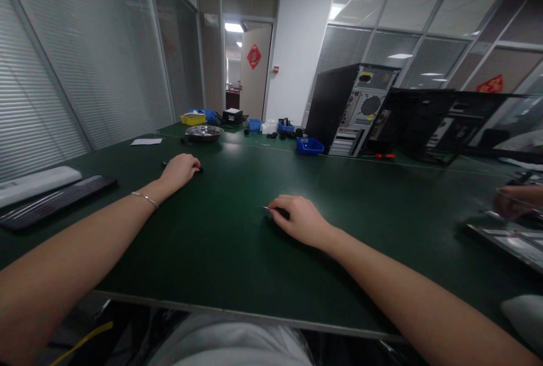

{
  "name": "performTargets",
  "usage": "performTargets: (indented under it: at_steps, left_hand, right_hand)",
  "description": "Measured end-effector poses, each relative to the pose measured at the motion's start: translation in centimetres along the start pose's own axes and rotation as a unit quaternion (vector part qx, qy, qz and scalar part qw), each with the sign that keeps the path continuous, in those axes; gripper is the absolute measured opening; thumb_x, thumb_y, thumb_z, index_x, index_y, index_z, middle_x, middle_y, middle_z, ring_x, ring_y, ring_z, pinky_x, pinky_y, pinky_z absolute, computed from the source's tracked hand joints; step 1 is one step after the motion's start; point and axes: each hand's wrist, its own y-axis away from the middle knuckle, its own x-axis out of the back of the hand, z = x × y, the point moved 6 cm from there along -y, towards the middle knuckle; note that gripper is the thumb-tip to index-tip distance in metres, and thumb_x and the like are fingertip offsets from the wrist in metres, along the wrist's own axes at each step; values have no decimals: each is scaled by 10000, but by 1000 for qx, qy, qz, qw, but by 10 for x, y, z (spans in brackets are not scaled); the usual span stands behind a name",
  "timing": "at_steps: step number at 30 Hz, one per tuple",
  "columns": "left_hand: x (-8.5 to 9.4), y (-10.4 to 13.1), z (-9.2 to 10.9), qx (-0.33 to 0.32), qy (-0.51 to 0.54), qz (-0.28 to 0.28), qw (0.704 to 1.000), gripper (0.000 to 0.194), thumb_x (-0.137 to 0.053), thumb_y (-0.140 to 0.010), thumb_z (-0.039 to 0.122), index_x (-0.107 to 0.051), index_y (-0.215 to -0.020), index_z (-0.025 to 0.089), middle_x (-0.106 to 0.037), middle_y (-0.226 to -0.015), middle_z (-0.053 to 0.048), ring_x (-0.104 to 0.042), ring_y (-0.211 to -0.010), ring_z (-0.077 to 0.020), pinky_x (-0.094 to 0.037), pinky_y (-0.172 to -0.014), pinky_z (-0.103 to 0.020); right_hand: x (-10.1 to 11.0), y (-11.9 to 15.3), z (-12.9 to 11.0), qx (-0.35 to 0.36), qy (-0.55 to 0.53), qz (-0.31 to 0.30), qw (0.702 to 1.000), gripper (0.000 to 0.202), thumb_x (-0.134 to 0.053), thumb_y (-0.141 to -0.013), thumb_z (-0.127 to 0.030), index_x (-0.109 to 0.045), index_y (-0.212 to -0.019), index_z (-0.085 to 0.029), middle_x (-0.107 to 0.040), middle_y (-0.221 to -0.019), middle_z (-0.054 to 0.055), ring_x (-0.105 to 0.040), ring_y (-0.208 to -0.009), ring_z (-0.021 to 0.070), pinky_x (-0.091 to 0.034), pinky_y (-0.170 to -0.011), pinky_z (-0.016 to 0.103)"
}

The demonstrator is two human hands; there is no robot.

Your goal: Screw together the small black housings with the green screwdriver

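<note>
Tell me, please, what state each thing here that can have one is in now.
Left hand: fingers curled down at a small dark item, grip unclear.
Right hand: fingertips pinching a thin item.
Door: open.
Light beyond doorway: lit.
Left blinds: lowered.
Computer tower: upright, back panel showing.
Metal bowl: right way up, contents unclear.
White paper: lying flat.

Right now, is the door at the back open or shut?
Open. The door stands away from the left side of its frame, and the room beyond shows through the gap.
</note>
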Motion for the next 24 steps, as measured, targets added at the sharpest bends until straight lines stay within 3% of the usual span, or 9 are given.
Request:
performTargets:
  at_steps: [9, 13, 18, 24]
  left_hand:
    - [-2, 3, -2, -23, 38, 15, 999, 251, -587, -940, 313, -604, -1121, 141, -613, -1145, -89, -614, -1010, -231, -524, -869, -432]
    - [-2, 4, 11, -38, 95, 30, 994, 227, -610, -919, 332, -621, -1012, 124, -625, -1051, -73, -612, -941, -213, -515, -834, -410]
    - [9, 14, 60, -121, 212, 32, 969, 177, -647, -853, 315, -637, -904, 145, -617, -995, -64, -594, -948, -227, -479, -878, -395]
    - [35, 55, 157, -269, 361, -58, 891, 189, -647, -844, 257, -607, -1009, 174, -637, -1035, -49, -609, -968, -191, -497, -875, -320]
  right_hand:
    - [-1, -1, 1, 6, -3, 2, 1000, 187, -559, -960, -292, -633, -1055, -149, -665, -1013, 48, -653, -878, 175, -548, -781, 372]
    - [1, -1, 0, 11, -10, 2, 1000, 181, -555, -962, -285, -635, -1047, -147, -667, -998, 44, -653, -869, 172, -548, -773, 366]
    - [4, -1, 2, 8, -13, 13, 1000, 178, -550, -964, -281, -640, -1040, -146, -670, -991, 43, -654, -866, 173, -545, -771, 367]
    - [9, -1, 6, -5, -11, 32, 999, 177, -545, -966, -282, -648, -1019, -148, -674, -971, 39, -652, -859, 170, -538, -773, 364]
